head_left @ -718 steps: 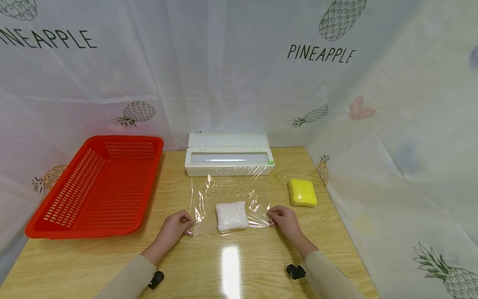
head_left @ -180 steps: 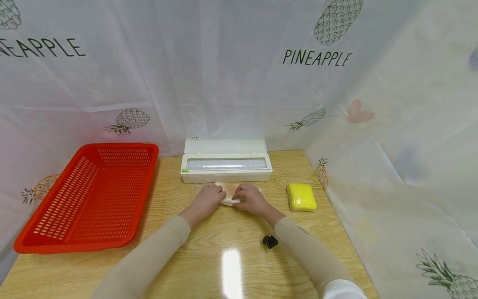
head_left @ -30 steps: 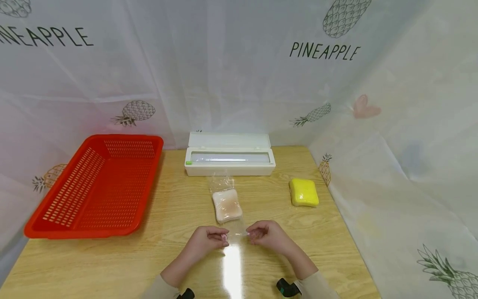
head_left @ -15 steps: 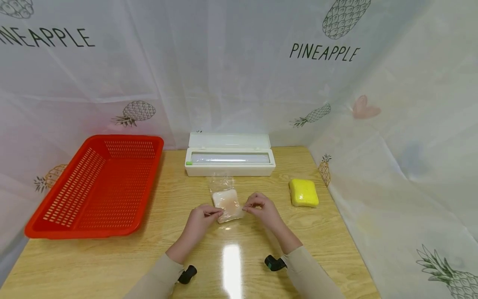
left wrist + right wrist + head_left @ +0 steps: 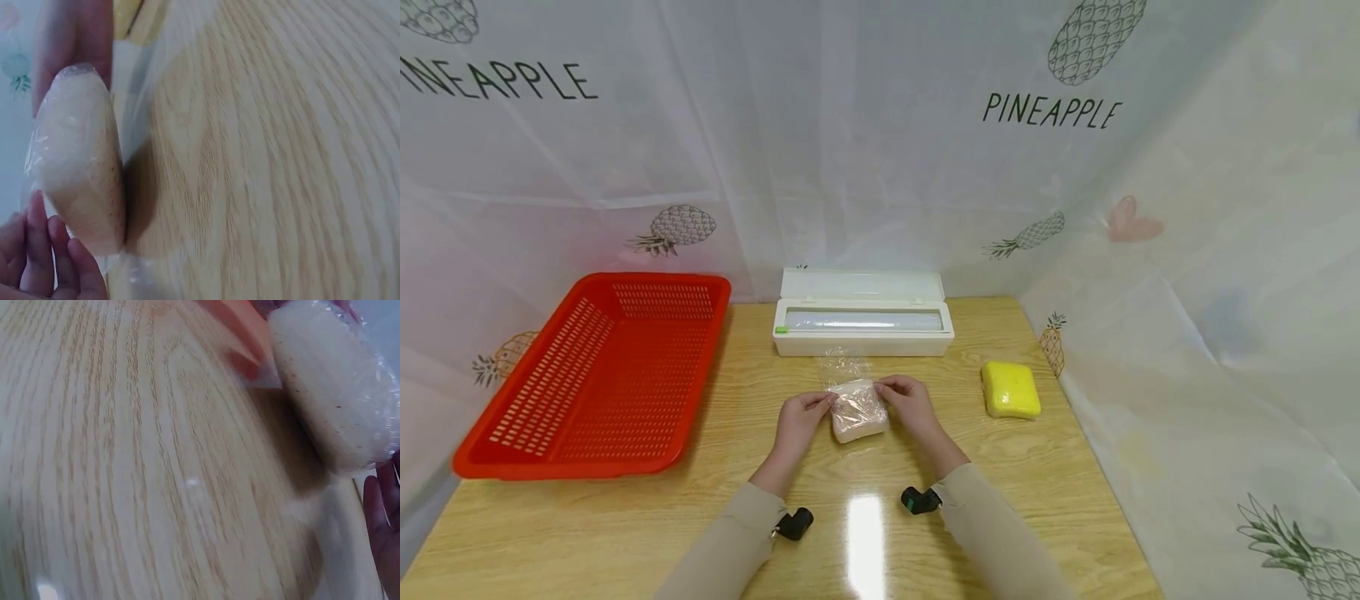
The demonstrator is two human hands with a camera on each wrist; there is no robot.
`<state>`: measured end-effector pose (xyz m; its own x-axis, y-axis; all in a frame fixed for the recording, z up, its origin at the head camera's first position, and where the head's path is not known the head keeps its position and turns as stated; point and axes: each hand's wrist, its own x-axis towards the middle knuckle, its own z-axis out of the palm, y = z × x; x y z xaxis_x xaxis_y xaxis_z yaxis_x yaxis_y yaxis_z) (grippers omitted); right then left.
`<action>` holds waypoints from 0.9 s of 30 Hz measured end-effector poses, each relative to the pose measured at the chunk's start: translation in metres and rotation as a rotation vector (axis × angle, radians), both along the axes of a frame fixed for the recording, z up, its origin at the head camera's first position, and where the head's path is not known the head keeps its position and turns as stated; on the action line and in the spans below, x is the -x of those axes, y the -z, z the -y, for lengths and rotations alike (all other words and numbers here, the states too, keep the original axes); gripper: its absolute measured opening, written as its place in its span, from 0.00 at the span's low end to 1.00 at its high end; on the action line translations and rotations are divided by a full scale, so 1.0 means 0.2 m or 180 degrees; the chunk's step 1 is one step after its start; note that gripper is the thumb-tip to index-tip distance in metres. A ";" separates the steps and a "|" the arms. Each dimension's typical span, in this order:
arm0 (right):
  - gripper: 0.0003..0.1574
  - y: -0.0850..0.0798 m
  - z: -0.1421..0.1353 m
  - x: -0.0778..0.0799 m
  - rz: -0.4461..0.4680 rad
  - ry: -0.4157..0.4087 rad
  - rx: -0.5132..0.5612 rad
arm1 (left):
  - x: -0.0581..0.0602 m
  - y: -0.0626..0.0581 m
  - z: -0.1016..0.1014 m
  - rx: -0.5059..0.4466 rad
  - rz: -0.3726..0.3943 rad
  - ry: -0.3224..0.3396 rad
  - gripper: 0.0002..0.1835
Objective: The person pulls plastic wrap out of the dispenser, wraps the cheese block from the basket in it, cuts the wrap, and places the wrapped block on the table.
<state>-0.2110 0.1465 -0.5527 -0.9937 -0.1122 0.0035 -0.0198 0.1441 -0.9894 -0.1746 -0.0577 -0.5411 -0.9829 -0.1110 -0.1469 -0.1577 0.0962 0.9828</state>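
A white, speckled, pillow-shaped block (image 5: pixel 858 427) lies on the table under clear cling film (image 5: pixel 844 365), with a flap of film spread beyond its far edge. At the block's left far corner my left hand (image 5: pixel 797 421) pinches the film. My right hand (image 5: pixel 913 407) does the same at the right far corner, so the near flap lies over the block's top. In the left wrist view the block (image 5: pixel 81 162) shows a tan, speckled side close to my fingers (image 5: pixel 39 250). The right wrist view has the block (image 5: pixel 331 387) at upper right; there the right fingertips are partly cut off.
Behind the block stands an open white cling film box (image 5: pixel 865 343) with a green slider at its left end. A yellow block (image 5: pixel 1011 389) sits to the right. A red plastic basket (image 5: pixel 568 472) stands on the left. Printed curtains (image 5: pixel 880 167) border the table.
The white block was turned over and its film folded narrower earlier. Within the last second both hands brought the near film flap away from me over the block. The slider moved left earlier.
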 end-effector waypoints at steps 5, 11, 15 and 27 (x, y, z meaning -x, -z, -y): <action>0.12 0.03 0.03 0.01 0.0161 0.0176 0.0041 | 0.02 0.02 -0.02 -0.0340 0.0136 -0.0177 0.12; 0.10 0.02 0.05 -0.01 0.0047 0.0295 -0.0071 | 0.03 0.05 -0.02 -0.0077 0.0291 -0.0248 0.12; 0.11 0.09 0.05 0.00 0.0076 0.0409 -0.0117 | 0.02 0.07 -0.02 -0.0100 0.0273 -0.0304 0.11; 0.05 0.15 0.05 -0.05 -0.0330 0.0534 0.0114 | -0.01 0.10 -0.04 0.0282 -0.0051 -0.0168 0.03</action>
<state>-0.2010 0.1370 -0.5824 -0.9925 0.0569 0.1078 -0.1005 0.1186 -0.9878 -0.1719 -0.0490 -0.5607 -0.9775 -0.1747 -0.1185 -0.1492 0.1748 0.9732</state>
